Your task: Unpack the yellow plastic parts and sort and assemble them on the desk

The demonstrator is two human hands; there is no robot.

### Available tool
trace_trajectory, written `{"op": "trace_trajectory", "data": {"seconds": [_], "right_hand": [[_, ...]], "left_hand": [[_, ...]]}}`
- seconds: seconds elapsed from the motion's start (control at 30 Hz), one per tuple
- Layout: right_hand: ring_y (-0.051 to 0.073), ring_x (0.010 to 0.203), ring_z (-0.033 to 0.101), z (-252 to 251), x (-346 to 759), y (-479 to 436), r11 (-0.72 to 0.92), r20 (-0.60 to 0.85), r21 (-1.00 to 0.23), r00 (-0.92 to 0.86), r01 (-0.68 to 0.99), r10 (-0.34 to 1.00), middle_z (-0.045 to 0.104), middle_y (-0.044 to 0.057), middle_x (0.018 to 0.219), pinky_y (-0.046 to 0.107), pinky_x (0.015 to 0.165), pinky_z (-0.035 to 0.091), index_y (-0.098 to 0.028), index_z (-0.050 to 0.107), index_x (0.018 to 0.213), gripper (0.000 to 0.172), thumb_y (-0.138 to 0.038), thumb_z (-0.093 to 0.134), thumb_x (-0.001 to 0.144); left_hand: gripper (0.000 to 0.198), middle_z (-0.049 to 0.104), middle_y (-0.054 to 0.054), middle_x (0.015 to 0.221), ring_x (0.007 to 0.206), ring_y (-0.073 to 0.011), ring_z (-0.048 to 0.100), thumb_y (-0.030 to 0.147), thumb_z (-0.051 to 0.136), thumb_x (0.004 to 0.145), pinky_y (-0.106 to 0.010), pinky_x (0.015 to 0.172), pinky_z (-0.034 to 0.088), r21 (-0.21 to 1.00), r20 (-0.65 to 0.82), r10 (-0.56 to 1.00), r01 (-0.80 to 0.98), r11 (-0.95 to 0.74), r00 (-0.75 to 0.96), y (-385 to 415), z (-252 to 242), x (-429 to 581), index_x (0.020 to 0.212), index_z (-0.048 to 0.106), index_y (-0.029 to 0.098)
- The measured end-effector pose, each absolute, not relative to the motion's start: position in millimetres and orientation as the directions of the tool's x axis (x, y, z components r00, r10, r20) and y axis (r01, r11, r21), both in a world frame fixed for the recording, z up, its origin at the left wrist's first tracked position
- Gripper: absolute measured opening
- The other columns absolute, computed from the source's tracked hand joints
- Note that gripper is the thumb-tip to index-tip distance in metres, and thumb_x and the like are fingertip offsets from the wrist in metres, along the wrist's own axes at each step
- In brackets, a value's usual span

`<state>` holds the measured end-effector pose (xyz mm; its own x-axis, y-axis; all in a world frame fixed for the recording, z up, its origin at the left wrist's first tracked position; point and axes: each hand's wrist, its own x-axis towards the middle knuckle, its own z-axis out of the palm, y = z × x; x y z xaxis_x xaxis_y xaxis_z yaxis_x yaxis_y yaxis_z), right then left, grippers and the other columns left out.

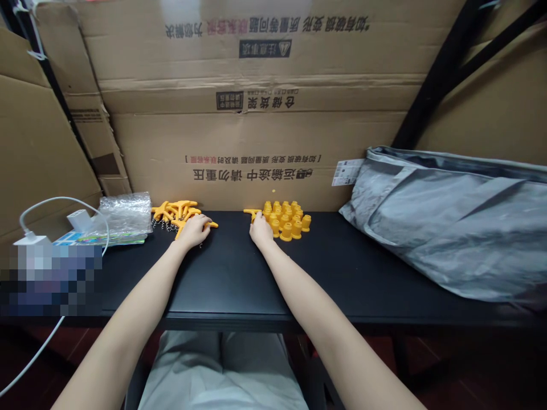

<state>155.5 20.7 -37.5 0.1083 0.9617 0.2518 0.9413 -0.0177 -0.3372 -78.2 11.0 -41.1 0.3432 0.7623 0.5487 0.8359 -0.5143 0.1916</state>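
My left hand has its fingers closed on a corkscrew with an orange handle, at the right edge of a pile of similar corkscrews. Metal spirals stick out from the pile, and a bit of spiral shows below my left hand. Against the left side of a cluster of yellow cup-shaped caps, my right hand is closed round another orange T-shaped handle. Its lower part is hidden by the hand. The caps stand wide rim down, close together in rows.
Behind the black table rises a cardboard wall. A grey fabric bag lies at the right. To the left are clear plastic packaging, a white charger with a looping cable, and a blurred-out item.
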Motion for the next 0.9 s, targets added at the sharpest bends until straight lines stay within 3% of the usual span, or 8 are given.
{"op": "trace_trajectory", "data": {"seconds": [0.2, 0.5, 0.63, 0.73, 0.8, 0.9], "right_hand": [[0.027, 0.113, 0.058, -43.5, 159.5, 27.9, 0.025, 0.374, -0.263, 0.078, 0.964, 0.924, 0.057, 0.021, 0.12, 0.036, 0.09, 0.049, -0.012, 0.047, 0.119, 0.034, -0.003, 0.044, 0.086], [0.027, 0.109, 0.058, -43.4, 160.2, 28.8, 0.018, 0.368, -0.269, 0.085, 0.963, 0.926, 0.055, 0.021, 0.118, 0.037, 0.088, 0.047, -0.011, 0.05, 0.116, 0.034, 0.001, 0.038, 0.086], [0.028, 0.112, 0.054, -36.8, 158.5, 21.6, 0.05, 0.359, -0.208, 0.029, 0.977, 0.933, 0.054, 0.022, 0.12, 0.037, 0.089, 0.045, -0.01, 0.052, 0.116, 0.035, 0.001, 0.035, 0.087], [0.03, 0.113, 0.05, -27.8, 162.6, 17.0, 0.127, 0.435, -0.185, -0.035, 0.974, 0.9, 0.055, 0.022, 0.12, 0.041, 0.093, 0.042, -0.01, 0.054, 0.114, 0.032, -0.003, 0.04, 0.086], [0.031, 0.113, 0.048, -19.4, 170.7, 16.6, 0.161, 0.514, -0.215, -0.029, 0.963, 0.857, 0.056, 0.022, 0.118, 0.045, 0.094, 0.039, -0.011, 0.055, 0.112, 0.028, -0.008, 0.043, 0.087], [0.032, 0.112, 0.048, -6.7, 192.6, 22.3, 0.148, 0.626, -0.36, 0.121, 0.921, 0.77, 0.058, 0.02, 0.117, 0.049, 0.095, 0.036, -0.013, 0.056, 0.111, 0.026, -0.018, 0.042, 0.089]], "left_hand": [[0.028, 0.068, -0.008, 0.097, 0.095, -0.0209, 0.06, 0.019, 0.044, 0.082, -0.039, 0.091, 0.05, 0.158, 0.525, 0.775, 0.854, -0.495, 0.352, 10.8, -41.1, -79.3, 0.091, 0.071, 0.019], [0.031, 0.067, -0.009, 0.103, 0.102, -0.0221, 0.059, 0.01, 0.044, 0.079, -0.04, 0.096, 0.047, 0.157, 0.496, 0.799, 0.869, -0.469, 0.341, 16.2, -43.7, -82.8, 0.092, 0.072, 0.019], [0.039, 0.065, -0.008, 0.112, 0.112, -0.025, 0.056, 0.002, 0.049, 0.071, -0.045, 0.1, 0.045, 0.159, 0.456, 0.829, 0.887, -0.433, 0.323, 14.7, -42.5, -85.6, 0.097, 0.071, 0.023], [0.044, 0.062, -0.009, 0.121, 0.12, -0.0275, 0.052, 0.0, 0.048, 0.071, -0.05, 0.101, 0.042, 0.152, 0.422, 0.856, 0.907, -0.392, 0.299, 9.1, -39.2, -84.9, 0.101, 0.069, 0.025], [0.047, 0.06, -0.008, 0.125, 0.123, -0.0278, 0.05, -0.002, 0.045, 0.071, -0.053, 0.101, 0.041, 0.147, 0.394, 0.875, 0.92, -0.364, 0.283, 5.4, -36.7, -83.8, 0.103, 0.066, 0.026], [0.047, 0.06, -0.007, 0.126, 0.122, -0.0268, 0.05, -0.003, 0.043, 0.07, -0.054, 0.1, 0.04, 0.147, 0.353, 0.893, 0.926, -0.347, 0.279, 2.5, -34.3, -82.7, 0.101, 0.064, 0.026]]}}
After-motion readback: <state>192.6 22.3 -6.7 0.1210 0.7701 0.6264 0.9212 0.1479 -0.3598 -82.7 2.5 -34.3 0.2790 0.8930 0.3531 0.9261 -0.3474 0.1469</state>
